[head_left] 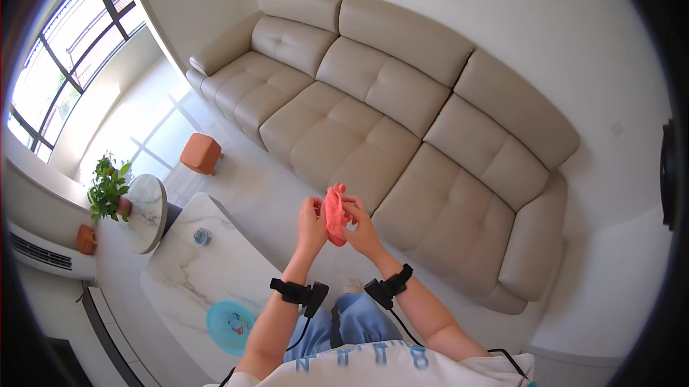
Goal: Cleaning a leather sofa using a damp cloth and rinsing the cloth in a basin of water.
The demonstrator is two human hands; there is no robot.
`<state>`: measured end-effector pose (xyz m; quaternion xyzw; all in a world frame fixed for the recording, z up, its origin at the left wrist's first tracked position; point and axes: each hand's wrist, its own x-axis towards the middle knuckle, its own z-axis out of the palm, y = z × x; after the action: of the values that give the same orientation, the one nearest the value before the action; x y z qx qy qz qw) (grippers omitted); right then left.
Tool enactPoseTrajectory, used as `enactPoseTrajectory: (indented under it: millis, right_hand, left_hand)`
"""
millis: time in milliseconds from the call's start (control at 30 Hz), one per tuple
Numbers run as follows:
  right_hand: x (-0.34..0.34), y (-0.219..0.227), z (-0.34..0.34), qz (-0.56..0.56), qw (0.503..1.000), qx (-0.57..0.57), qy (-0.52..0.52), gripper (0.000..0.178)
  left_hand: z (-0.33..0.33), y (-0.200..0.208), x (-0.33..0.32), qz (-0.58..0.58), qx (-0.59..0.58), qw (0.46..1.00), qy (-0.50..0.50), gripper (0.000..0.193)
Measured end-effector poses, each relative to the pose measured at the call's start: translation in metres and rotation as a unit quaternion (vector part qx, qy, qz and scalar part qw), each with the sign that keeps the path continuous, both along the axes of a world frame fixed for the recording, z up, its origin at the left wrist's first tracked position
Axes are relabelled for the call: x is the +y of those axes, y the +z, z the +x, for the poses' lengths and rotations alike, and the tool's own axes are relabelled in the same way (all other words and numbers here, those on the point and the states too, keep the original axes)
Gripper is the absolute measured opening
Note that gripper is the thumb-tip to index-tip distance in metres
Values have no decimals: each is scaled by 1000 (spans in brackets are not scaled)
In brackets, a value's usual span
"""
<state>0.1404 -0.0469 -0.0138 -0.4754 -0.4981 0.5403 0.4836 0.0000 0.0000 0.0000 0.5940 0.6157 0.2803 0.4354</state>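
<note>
A coral-red cloth (334,216), bunched into a long, narrow bundle, hangs in front of me between my two hands. My left hand (311,223) grips its left side with bent fingers. On the other side, my right hand (360,225) has its fingers closed on the cloth's right edge. Both hands are raised over the gap between the sofa and the marble table. Whether the bundle is one piece or several cannot be made out.
A beige leather sofa (344,132) stretches across the far side. To my left, a marble-topped table (215,272) carries a light-blue basin (214,317) and a small clear glass (202,237). Beyond stand a round side table (148,204), a potted plant (108,190) and an orange stool (201,154).
</note>
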Motion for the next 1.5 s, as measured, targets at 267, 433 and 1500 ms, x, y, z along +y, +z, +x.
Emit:
enactPoseTrajectory:
  millis: [267, 433, 1500]
  right_hand:
    - [30, 18, 24, 0, 967, 238, -94, 51]
    - [63, 7, 59, 53, 935, 347, -55, 47]
    - [422, -100, 282, 147, 795, 445, -385, 48]
  left_hand:
    - [68, 18, 29, -71, -297, 947, -95, 27]
    - [115, -9, 66, -68, -214, 964, -140, 28]
    - [212, -85, 607, -6, -125, 934, -333, 17]
